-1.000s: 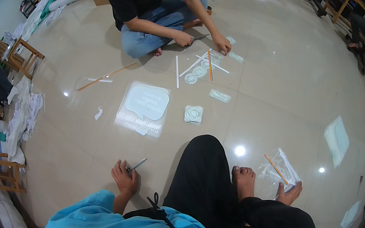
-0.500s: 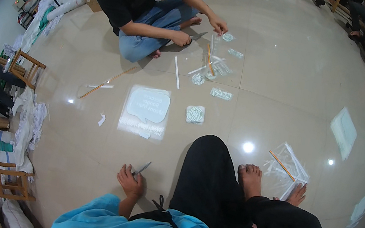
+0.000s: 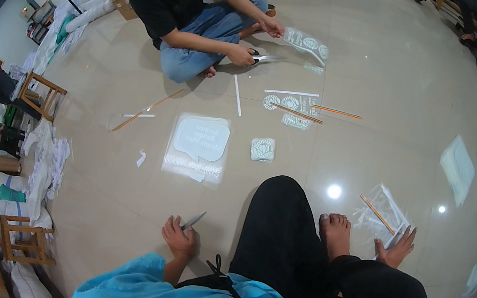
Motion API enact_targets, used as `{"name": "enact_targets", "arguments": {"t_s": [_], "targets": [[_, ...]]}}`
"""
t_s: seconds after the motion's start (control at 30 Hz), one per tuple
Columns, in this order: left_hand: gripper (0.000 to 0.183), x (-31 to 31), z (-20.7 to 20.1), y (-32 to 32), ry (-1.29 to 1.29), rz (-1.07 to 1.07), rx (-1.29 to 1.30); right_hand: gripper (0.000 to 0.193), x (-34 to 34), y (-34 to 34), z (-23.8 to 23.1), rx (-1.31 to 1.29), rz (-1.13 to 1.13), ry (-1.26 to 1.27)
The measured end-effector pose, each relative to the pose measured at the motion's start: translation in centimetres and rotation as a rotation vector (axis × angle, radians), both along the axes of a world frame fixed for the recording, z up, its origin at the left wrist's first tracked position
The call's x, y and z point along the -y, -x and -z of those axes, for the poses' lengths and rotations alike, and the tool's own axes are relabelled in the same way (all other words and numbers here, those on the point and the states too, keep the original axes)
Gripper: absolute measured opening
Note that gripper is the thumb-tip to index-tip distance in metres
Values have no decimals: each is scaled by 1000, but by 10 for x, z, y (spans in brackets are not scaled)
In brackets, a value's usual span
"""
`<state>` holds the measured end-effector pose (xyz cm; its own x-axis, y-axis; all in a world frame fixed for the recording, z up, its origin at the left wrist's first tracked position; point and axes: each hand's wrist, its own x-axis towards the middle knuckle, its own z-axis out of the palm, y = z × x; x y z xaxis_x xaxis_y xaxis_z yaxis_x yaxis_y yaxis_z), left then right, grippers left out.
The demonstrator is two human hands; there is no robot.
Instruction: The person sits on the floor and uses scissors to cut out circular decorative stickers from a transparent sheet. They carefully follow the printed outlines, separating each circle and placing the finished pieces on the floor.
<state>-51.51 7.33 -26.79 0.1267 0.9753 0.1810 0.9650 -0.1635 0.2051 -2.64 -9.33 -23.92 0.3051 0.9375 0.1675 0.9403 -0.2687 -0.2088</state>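
Note:
My left hand rests low at the floor, fingers curled around a pair of scissors. The pointed grey blades stick out toward the far right, while the handles are hidden in my grip. On the right, beside my bare foot, my right hand is open with fingers spread. It touches the near edge of a heap of clear and white plastic scraps. Across this heap lies a thin orange strip. Nothing shows in the right hand's grasp.
Opposite me sits a co-worker with scissors and a patterned clear sheet. Between us lie a speech-bubble sheet, a small patterned stack, and patterned pieces with strips. Another pale stack is at right.
My right hand has spread its fingers at the scrap heap; my left stays around the scissors. The co-worker now holds up a patterned sheet, and the strips and pieces before them lie differently.

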Motion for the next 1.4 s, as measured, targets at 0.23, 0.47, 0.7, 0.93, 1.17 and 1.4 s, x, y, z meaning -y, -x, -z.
{"name": "enact_targets", "arguments": {"t_s": [0.23,0.47,0.7,0.93,1.17,1.4], "targets": [[60,2,4,2,-12,6,-50,22,-3,0,0,-59,27,190],[59,-2,16,0,-18,43,-90,39,4,-11,4,-109,16,82],[58,-1,13,0,-8,29,-87,57,40,-70,-22,-48,135,-82],[59,-3,16,4,-8,58,-103,76,71,-136,-15,43,220,-57],[58,-2,15,0,-5,39,-92,73,71,-139,-22,64,222,-78],[58,-2,13,0,7,45,-81,53,38,-114,-34,171,196,-127]]}}
